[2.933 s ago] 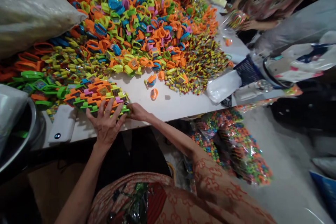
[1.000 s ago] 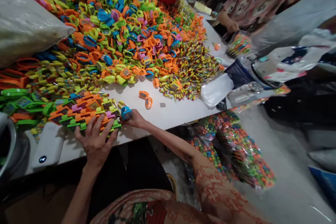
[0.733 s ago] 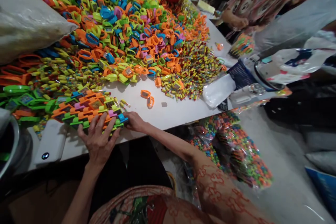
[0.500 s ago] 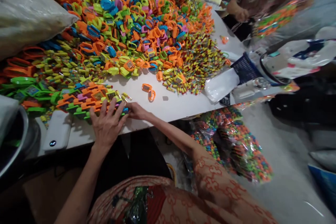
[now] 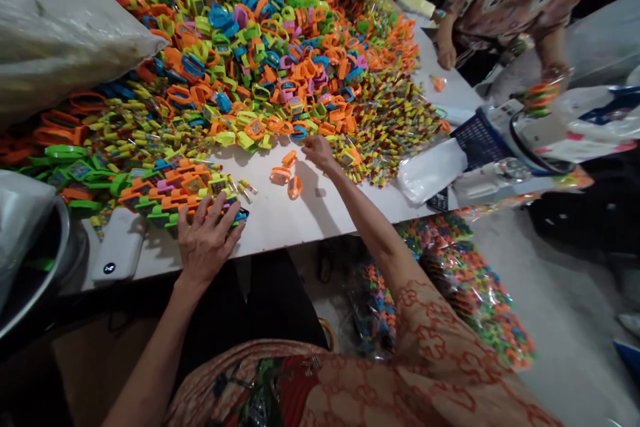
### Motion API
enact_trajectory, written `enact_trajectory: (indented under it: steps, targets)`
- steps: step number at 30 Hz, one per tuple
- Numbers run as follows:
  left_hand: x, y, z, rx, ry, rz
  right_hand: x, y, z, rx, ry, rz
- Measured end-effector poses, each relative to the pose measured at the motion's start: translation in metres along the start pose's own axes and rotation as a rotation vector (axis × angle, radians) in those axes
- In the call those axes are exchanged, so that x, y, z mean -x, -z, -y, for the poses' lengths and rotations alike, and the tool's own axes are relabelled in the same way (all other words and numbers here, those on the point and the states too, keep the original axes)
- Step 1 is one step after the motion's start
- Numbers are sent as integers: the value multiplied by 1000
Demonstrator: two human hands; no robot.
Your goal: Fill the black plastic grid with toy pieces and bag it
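Observation:
My left hand (image 5: 207, 240) lies flat with fingers spread on a packed row of orange, green and pink toy watches (image 5: 175, 190) near the table's front edge. My right hand (image 5: 319, 150) is stretched out over the white table (image 5: 280, 213) to the edge of the big heap of toy watches (image 5: 260, 60). Its fingers curl at a loose orange watch (image 5: 289, 159); whether they hold anything is unclear. Two more orange watches (image 5: 287, 181) lie just short of it.
Small yellow candy tubes (image 5: 390, 127) spread right of the heap. A white power bank (image 5: 117, 247) lies by my left wrist, a metal bowl (image 5: 35, 267) further left. Another person (image 5: 500, 13) works at the far corner. Filled bags (image 5: 450, 280) lie on the floor.
My right hand left the end of the packed row and reached forward to the heap's edge. My left hand stayed on the row. The other person moved their bundle.

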State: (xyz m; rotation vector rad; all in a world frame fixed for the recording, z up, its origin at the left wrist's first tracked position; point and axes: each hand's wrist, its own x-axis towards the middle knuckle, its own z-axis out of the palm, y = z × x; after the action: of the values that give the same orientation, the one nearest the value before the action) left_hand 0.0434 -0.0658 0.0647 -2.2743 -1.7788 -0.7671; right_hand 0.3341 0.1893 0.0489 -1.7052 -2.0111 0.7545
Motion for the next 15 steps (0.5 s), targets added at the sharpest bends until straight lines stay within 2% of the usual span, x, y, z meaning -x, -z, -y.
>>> enact_trajectory:
  steps: [3, 7, 11, 15]
  targets:
    - [0, -1, 0, 1, -3, -16, -2, 0, 3, 371, -13, 19]
    - [0, 0, 0, 35, 14, 0, -6, -9, 11, 559, 89, 102]
    - [1, -1, 1, 49, 26, 13, -8, -29, 15, 647, 84, 135]
    - [2, -2, 1, 50, 30, 6, -13, -30, 9, 504, 104, 94]
